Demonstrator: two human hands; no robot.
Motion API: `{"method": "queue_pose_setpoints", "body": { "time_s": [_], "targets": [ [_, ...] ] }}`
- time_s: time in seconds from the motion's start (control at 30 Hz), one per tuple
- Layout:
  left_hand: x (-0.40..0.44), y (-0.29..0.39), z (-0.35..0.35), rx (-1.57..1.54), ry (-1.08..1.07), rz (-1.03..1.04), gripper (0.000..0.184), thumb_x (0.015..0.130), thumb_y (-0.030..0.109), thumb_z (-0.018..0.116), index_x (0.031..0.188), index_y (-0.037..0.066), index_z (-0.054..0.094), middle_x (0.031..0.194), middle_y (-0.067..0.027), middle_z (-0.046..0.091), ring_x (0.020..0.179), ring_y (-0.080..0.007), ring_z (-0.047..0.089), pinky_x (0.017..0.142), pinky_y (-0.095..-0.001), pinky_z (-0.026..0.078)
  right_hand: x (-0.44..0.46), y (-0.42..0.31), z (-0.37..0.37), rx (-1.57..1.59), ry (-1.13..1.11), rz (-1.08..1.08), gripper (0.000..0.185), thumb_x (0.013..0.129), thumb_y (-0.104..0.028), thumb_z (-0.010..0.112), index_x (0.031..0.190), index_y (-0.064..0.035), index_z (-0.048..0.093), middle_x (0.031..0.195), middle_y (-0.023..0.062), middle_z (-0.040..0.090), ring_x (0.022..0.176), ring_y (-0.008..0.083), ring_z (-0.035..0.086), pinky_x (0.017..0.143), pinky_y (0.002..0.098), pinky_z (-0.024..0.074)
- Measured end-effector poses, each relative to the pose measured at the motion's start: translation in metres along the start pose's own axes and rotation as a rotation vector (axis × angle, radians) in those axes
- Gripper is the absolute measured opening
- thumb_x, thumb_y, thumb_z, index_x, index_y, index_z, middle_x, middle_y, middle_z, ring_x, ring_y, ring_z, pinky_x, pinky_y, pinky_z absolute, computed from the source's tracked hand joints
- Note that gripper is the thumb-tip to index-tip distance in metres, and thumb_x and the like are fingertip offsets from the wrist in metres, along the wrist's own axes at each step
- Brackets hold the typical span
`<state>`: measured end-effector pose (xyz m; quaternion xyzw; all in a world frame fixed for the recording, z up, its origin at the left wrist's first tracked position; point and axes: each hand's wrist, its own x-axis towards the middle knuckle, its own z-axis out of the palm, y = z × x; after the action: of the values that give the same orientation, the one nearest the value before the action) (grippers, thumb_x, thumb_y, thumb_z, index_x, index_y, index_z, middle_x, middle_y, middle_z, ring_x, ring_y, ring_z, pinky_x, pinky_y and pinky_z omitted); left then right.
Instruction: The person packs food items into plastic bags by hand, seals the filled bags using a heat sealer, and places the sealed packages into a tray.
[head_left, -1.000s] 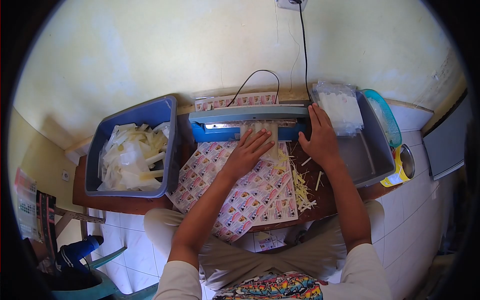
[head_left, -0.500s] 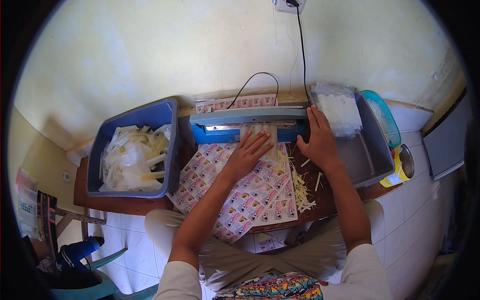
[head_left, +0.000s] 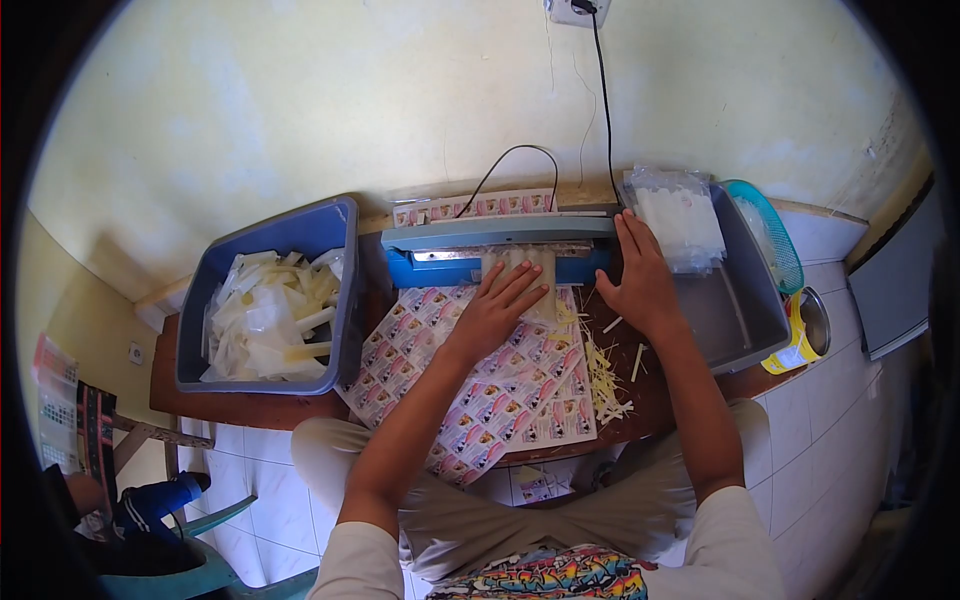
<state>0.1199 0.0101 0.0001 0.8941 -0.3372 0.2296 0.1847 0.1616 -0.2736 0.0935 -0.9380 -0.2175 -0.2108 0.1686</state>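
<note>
A blue impulse sealer (head_left: 430, 270) with a grey lever arm (head_left: 470, 235) stands at the middle of the low table. Under the arm's jaw runs the end of a clear plastic packet (head_left: 541, 308) with whitish, ridged contents. My left hand (head_left: 500, 305) lies flat on this packet, fingers slightly spread. At the sealer's right end, my right hand (head_left: 640, 285) is stretched out, its fingertips at the end of the arm and its thumb apart. What is inside the packet is partly hidden by my left hand.
Printed paper sheets (head_left: 420, 345) cover the tabletop before the sealer, with thin yellowish strips (head_left: 602, 385) scattered beside them. A left bin (head_left: 350, 290) holds whitish plastic pieces. Filled packets (head_left: 680, 220) lie on the right bin (head_left: 735, 330). A yellow tin (head_left: 798, 340) and teal basket (head_left: 770, 225) stand beyond.
Both hands, the packet and the sealer keep their places. The view has shifted very slightly. At the far left edge, part of another person has moved a little.
</note>
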Motion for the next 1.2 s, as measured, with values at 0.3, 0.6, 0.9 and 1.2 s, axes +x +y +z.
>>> {"method": "queue_pose_setpoints", "body": {
  "time_s": [0.3, 0.6, 0.9, 1.2],
  "targets": [
    [-0.001, -0.001, 0.0, 0.005, -0.012, -0.002, 0.088, 0.074, -0.004, 0.079, 0.157, 0.018, 0.058, 0.171, -0.0079, 0.047, 0.161, -0.0264, 0.039, 0.136, -0.0545, 0.025, -0.001, -0.003, -0.002, -0.003, 0.003, -0.006, 0.09, 0.089, -0.021, 0.082, 0.164, 0.0068, 0.038, 0.171, 0.0263, 0.038, 0.16, 0.0427, 0.035, 0.131, 0.047, 0.0349],
    [-0.002, 0.002, -0.005, 0.031, 0.067, -0.091, 0.097, 0.067, 0.004, 0.091, 0.158, 0.017, 0.058, 0.171, -0.0131, 0.045, 0.16, -0.0327, 0.039, 0.132, -0.0529, 0.03, -0.006, -0.023, -0.007, 0.101, 0.191, -0.096, 0.067, 0.089, -0.011, 0.078, 0.151, -0.0024, 0.055, 0.159, 0.021, 0.052, 0.147, 0.0428, 0.05, 0.12, 0.049, 0.0447],
    [-0.007, 0.019, -0.002, -0.026, 0.232, -0.474, 0.104, 0.063, 0.015, 0.1, 0.156, 0.013, 0.055, 0.155, -0.025, 0.045, 0.139, -0.0461, 0.055, 0.114, -0.0536, 0.051, -0.042, -0.038, 0.099, 0.69, -0.174, 0.25, 0.064, 0.1, -0.028, 0.078, 0.15, 0.0024, 0.053, 0.124, 0.0221, 0.074, 0.107, 0.0352, 0.076, 0.096, 0.0435, 0.0595],
    [-0.006, 0.02, -0.017, -0.362, 0.13, -0.611, 0.108, 0.07, 0.002, 0.098, 0.163, 0.017, 0.045, 0.154, -0.0243, 0.041, 0.134, -0.0438, 0.059, 0.108, -0.0468, 0.061, -0.028, -0.038, 0.111, 1.038, -0.326, 0.539, 0.066, 0.1, -0.023, 0.082, 0.152, -0.0009, 0.048, 0.114, 0.0151, 0.076, 0.096, 0.0238, 0.077, 0.085, 0.0375, 0.0608]
  ]
}}
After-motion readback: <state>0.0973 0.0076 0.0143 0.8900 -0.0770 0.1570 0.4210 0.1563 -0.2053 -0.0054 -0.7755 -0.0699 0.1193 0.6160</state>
